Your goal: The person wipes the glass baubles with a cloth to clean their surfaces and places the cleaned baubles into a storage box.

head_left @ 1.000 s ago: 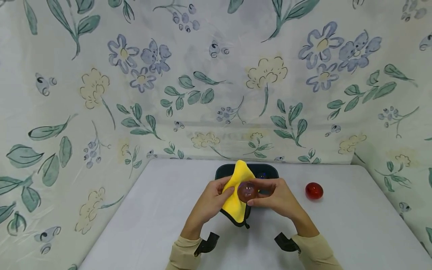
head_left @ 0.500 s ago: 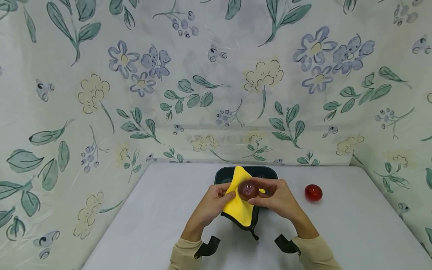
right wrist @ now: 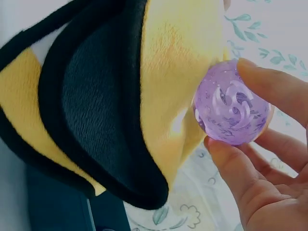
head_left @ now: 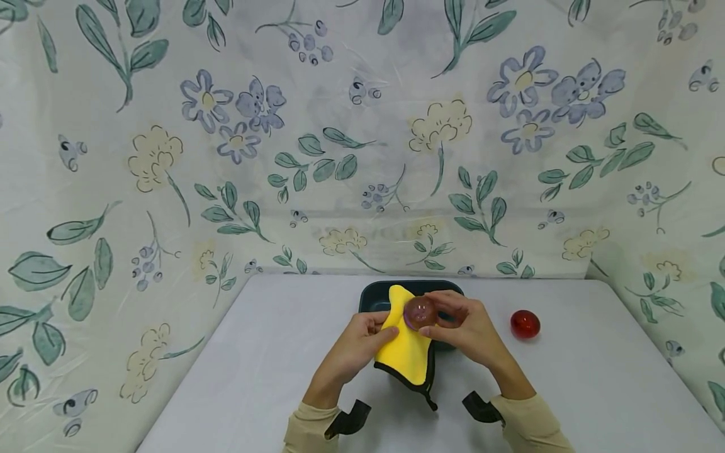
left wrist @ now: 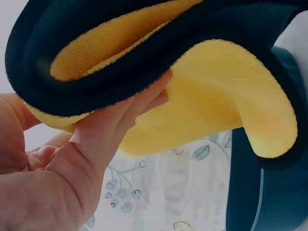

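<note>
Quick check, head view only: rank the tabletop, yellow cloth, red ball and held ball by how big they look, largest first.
1. Tabletop
2. Yellow cloth
3. Held ball and red ball: not ranked; they look close, and the first seems nearer the camera.

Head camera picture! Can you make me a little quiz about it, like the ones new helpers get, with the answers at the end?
1. Apart from its dark edge, what colour is the side of the cloth facing the head camera? 
a) green 
b) yellow 
c) pink

2. True or false: the red ball lies on the table, outside the dark tray.

3. Fill in: the left grip pinches the cloth, and the right grip pinches a round, shiny ____.

Key: 
1. b 
2. True 
3. purplish ball
</note>
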Demonstrator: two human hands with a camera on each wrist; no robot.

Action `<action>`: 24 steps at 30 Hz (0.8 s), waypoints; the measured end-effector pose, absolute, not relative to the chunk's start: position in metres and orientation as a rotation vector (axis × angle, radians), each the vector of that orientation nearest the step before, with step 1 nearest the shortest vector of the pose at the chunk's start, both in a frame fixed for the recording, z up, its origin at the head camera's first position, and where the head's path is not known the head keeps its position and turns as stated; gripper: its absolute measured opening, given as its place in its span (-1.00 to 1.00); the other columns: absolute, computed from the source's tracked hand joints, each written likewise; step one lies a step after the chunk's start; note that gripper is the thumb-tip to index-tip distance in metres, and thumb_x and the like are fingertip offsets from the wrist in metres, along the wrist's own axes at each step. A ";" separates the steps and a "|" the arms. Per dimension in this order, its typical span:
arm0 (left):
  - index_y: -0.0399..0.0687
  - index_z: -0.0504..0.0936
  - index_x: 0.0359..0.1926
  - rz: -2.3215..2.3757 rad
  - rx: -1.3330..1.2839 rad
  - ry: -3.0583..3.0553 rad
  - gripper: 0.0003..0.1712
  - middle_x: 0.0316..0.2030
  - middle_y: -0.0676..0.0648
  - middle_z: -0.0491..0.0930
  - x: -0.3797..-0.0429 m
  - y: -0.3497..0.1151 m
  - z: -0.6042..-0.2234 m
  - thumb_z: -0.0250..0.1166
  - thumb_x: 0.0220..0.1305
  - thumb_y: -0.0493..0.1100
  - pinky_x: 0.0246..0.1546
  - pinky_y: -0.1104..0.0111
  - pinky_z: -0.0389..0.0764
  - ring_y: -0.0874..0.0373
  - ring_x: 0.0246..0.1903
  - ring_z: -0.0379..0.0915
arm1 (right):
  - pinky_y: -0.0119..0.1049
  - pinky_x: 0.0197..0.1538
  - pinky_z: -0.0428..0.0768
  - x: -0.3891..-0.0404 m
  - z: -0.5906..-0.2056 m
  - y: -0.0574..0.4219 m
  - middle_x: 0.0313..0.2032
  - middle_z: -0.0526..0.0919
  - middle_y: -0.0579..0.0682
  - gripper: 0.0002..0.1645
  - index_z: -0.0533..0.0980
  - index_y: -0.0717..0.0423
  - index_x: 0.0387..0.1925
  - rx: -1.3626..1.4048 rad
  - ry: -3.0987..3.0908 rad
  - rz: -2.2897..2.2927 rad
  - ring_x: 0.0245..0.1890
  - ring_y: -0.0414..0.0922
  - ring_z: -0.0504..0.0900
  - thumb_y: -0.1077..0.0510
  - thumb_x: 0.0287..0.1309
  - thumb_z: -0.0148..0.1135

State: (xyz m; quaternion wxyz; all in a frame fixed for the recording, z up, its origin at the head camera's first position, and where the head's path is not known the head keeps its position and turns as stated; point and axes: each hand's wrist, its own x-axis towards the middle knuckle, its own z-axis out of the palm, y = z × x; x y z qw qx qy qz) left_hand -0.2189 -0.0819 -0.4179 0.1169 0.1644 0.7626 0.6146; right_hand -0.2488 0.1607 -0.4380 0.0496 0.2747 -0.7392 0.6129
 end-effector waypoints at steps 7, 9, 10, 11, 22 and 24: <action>-0.39 0.45 0.37 1.796 0.484 2.229 -0.48 0.03 -0.33 0.72 -0.214 -0.086 -0.414 0.18 0.52 -0.19 -0.01 0.26 0.77 0.11 -0.15 0.73 | -0.20 0.10 0.73 -0.245 -0.440 0.158 0.22 0.61 0.23 -0.24 0.51 0.20 0.32 0.806 -2.275 1.836 0.22 0.28 0.66 0.22 0.07 0.56; -0.40 0.45 0.37 1.798 0.496 2.235 -0.48 0.03 -0.34 0.72 -0.212 -0.087 -0.413 0.17 0.52 -0.20 -0.02 0.26 0.77 0.11 -0.15 0.73 | -0.20 0.11 0.72 -0.244 -0.440 0.158 0.21 0.62 0.22 -0.24 0.52 0.19 0.32 0.800 -2.286 1.822 0.21 0.26 0.67 0.21 0.07 0.56; -0.40 0.44 0.38 1.801 0.496 2.241 -0.48 0.03 -0.35 0.71 -0.212 -0.086 -0.412 0.17 0.52 -0.20 -0.02 0.26 0.77 0.11 -0.15 0.73 | -0.19 0.12 0.72 -0.244 -0.440 0.158 0.20 0.63 0.20 -0.24 0.52 0.19 0.32 0.799 -2.295 1.809 0.20 0.24 0.67 0.20 0.07 0.57; -0.40 0.44 0.38 1.805 0.495 2.251 -0.47 0.03 -0.35 0.71 -0.211 -0.086 -0.412 0.17 0.52 -0.20 -0.02 0.25 0.77 0.11 -0.15 0.73 | -0.18 0.13 0.72 -0.245 -0.440 0.158 0.19 0.64 0.19 -0.24 0.53 0.18 0.32 0.797 -2.305 1.789 0.19 0.21 0.67 0.20 0.07 0.57; -0.37 0.39 0.43 1.872 0.476 2.349 -0.43 0.11 -0.38 0.67 -0.205 -0.082 -0.408 0.19 0.52 -0.21 0.02 0.15 0.77 0.01 -0.09 0.73 | -0.01 0.20 0.70 -0.246 -0.445 0.157 0.14 0.68 0.09 -0.28 0.57 0.14 0.25 0.758 -2.400 1.622 0.11 0.06 0.68 0.12 0.04 0.60; -0.36 0.39 0.44 1.876 0.473 2.361 -0.43 0.12 -0.37 0.67 -0.205 -0.081 -0.408 0.19 0.52 -0.21 0.03 0.15 0.77 0.01 -0.09 0.73 | 0.02 0.19 0.71 -0.246 -0.446 0.157 0.12 0.70 0.11 -0.29 0.56 0.16 0.23 0.751 -2.416 1.579 0.09 0.06 0.69 0.12 0.03 0.60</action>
